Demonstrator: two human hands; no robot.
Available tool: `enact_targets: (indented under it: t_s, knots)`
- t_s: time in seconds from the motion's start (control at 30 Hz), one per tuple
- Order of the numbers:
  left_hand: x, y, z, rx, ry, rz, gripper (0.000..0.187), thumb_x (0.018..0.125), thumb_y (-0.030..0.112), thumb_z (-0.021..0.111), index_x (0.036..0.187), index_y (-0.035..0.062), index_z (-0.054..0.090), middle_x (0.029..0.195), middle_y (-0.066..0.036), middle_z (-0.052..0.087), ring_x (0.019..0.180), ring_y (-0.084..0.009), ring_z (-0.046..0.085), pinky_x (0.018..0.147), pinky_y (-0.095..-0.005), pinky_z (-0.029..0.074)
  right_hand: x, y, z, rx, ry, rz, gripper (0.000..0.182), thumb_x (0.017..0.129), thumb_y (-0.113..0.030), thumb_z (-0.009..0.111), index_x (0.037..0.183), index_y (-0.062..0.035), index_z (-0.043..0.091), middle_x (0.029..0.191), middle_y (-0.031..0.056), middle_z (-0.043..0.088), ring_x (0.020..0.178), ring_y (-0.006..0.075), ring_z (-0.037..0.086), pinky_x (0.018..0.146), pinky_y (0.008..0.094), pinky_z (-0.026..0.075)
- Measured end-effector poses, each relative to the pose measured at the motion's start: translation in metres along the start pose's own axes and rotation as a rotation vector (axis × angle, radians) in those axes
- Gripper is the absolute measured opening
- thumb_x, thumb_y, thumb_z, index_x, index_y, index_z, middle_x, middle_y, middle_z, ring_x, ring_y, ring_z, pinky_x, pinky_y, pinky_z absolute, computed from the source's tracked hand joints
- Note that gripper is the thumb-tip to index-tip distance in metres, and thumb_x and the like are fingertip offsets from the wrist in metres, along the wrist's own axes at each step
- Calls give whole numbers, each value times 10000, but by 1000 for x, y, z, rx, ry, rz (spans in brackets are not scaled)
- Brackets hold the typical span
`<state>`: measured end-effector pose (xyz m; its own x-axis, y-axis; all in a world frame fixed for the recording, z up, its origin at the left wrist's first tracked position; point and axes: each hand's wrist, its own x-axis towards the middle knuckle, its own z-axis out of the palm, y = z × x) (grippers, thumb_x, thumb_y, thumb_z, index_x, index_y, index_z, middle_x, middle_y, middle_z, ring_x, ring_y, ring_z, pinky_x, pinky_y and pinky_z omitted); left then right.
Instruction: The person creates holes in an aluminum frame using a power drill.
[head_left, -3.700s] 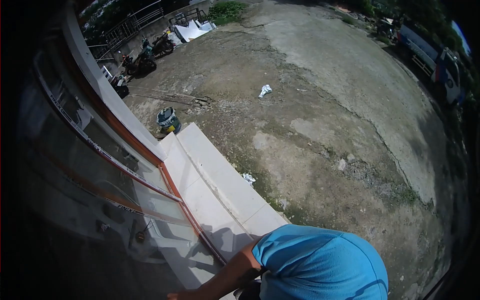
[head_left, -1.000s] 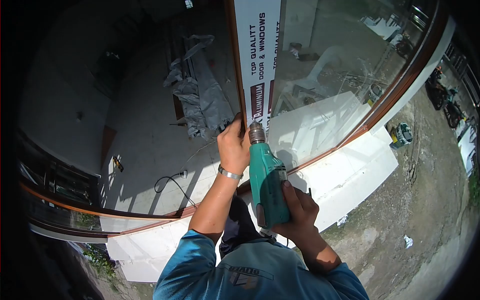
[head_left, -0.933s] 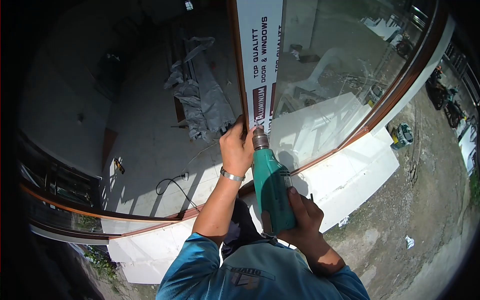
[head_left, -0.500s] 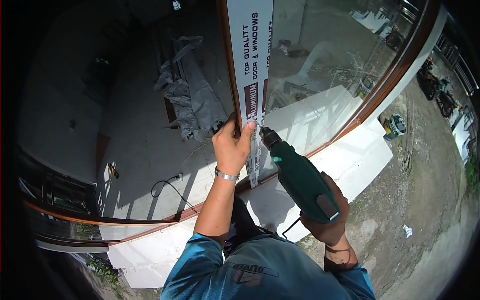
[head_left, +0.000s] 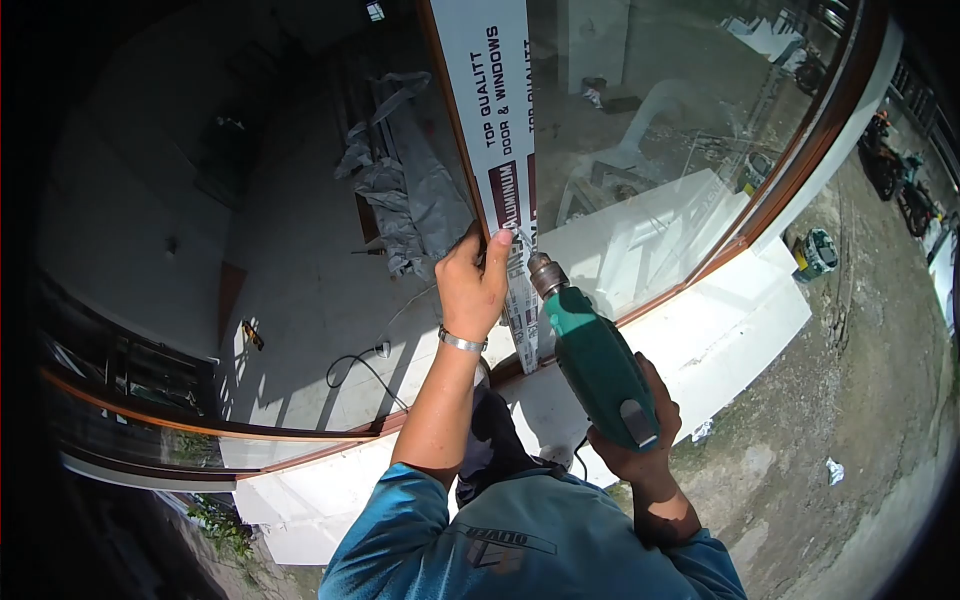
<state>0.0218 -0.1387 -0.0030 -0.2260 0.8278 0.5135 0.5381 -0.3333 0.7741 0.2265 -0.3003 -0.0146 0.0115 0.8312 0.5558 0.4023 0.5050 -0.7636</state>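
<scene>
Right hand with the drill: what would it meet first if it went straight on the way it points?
Led by its green power drill, the right hand would probably meet the white printed upright post first, close beside the left thumb; exact depth is unclear.

Sunlight hits the white step (head_left: 690,345) and the rough concrete yard (head_left: 770,440). Inside, it's a dim room, a pale floor (head_left: 290,300) streaked with shadows beside dark walls (head_left: 120,200).

Drill (head_left: 598,365) is green, chuck (head_left: 548,274) metallic grey. Door film (head_left: 458,50) is white with dark lettering and a maroon block. Shirt (head_left: 480,520) shows blue, wristband (head_left: 461,341) silver, cable (head_left: 350,358) black, sheeting (head_left: 432,185) grey.
</scene>
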Motion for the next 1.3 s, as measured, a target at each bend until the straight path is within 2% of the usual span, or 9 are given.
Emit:
enact_targets:
  t_s: [0.03, 0.27, 0.37, 0.43, 0.73, 0.83, 0.93, 1.07, 1.3]
  knots:
    - [0, -1, 0, -5, 3, 9, 395, 935, 358, 638, 933, -35, 672, 693, -215, 645, 579, -327, 631, 571, -379, 483, -3, 4, 1, 57, -30, 34, 861, 602, -83, 735, 1391, 52, 417, 1086, 201, 687, 920, 290, 717, 805, 373, 564]
    - [-1, -4, 0, -6, 8, 14, 412, 939, 360, 636, 896, -48, 671, 685, -215, 640, 584, -327, 626, 575, -382, 476, -5, 13, 13, 113, 7, -8, 867, 603, -81, 729, 1399, 48, 412, 1101, 206, 685, 928, 294, 717, 813, 371, 564]
    - [0, -6, 0, 3, -4, 3, 419, 939, 361, 637, 885, -53, 671, 677, -213, 637, 572, -313, 620, 568, -378, 473, -2, 12, 15, 136, 66, -49, 750, 678, -63, 716, 1370, 58, 454, 966, 170, 722, 838, 253, 739, 727, 317, 578]
    - [-1, -6, 1, -7, 5, -10, 416, 939, 362, 639, 897, -50, 679, 680, -207, 646, 570, -287, 625, 568, -366, 477, -7, 16, 13, 123, 2, -7, 855, 617, -90, 719, 1399, 58, 409, 1095, 210, 687, 922, 294, 719, 805, 373, 566]
    - [0, -2, -2, -1, -35, -63, 337, 931, 296, 655, 958, -39, 684, 701, -170, 660, 569, -184, 603, 565, -326, 480, -5, 25, 16, 114, 0, -94, 815, 668, -109, 719, 1393, 70, 394, 1073, 229, 688, 915, 312, 723, 780, 382, 581]
    - [-5, -6, 4, -57, -27, 44, 277, 895, 214, 680, 996, -43, 656, 754, -176, 655, 580, -207, 592, 560, -340, 473, 6, 14, 20, 123, 42, -138, 739, 716, -149, 759, 1352, 62, 446, 979, 215, 703, 817, 306, 734, 679, 336, 585]
    - [-7, -19, 15, -77, 29, 96, 254, 855, 139, 689, 1022, -44, 630, 792, -181, 645, 597, -242, 583, 562, -352, 468, 10, 4, 23, 67, -1, -165, 738, 733, -174, 779, 1345, 62, 439, 940, 210, 694, 757, 301, 724, 639, 343, 579]
    - [-10, -13, 12, -50, 27, 52, 245, 842, 121, 689, 1013, -45, 631, 782, -179, 640, 606, -271, 582, 573, -362, 471, 0, 5, 31, 67, 26, -111, 778, 714, -211, 804, 1348, 57, 441, 940, 207, 680, 722, 293, 704, 629, 360, 569]
    - [-7, -13, 11, -49, 26, 72, 248, 864, 124, 683, 1024, -56, 625, 834, -208, 663, 692, -316, 657, 624, -384, 510, -9, 10, 41, -120, 8, -219, 829, 668, -318, 826, 1333, 29, 473, 977, 196, 668, 775, 321, 683, 665, 394, 555]
